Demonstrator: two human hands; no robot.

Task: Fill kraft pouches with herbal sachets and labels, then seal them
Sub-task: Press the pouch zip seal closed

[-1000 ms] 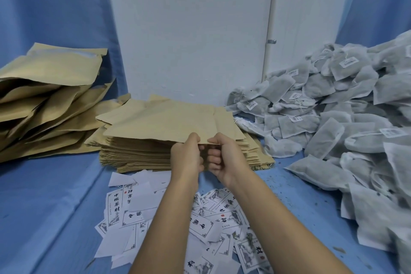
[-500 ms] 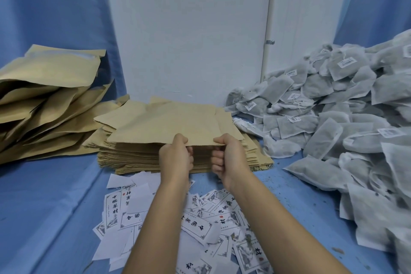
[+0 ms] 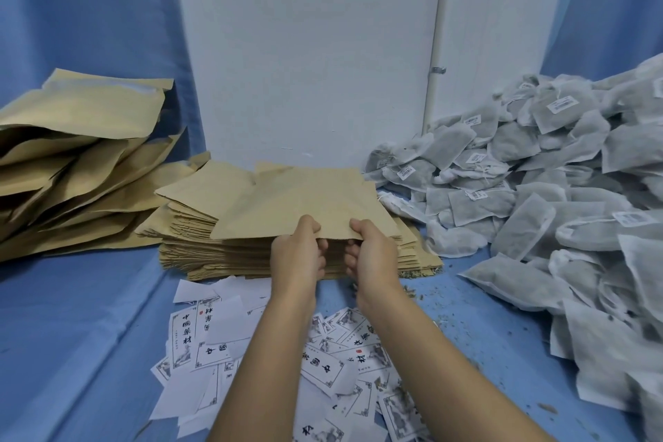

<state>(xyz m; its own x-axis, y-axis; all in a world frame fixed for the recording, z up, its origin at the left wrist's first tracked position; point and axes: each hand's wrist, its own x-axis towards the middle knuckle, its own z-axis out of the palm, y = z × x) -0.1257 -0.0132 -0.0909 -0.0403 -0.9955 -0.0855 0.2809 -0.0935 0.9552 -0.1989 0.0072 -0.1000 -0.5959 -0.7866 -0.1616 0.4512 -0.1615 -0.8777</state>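
Head view shows a loose pile of bulging kraft pouches (image 3: 79, 169) at the left edge of the blue-covered counter (image 3: 71, 334). At the back middle sits a stack of flat pouches (image 3: 193, 248). The top pouch (image 3: 297, 201) is raised at its near edge and pinched by both hands. The left hand (image 3: 296, 257) has its thumb on top and fingers curled beneath, and the right hand (image 3: 373, 257), just beside it, holds the same way. Printed labels (image 3: 215, 330) lie scattered along the near edge, partly under the forearms. A heap of grey herbal sachets (image 3: 538, 190) covers the right edge.
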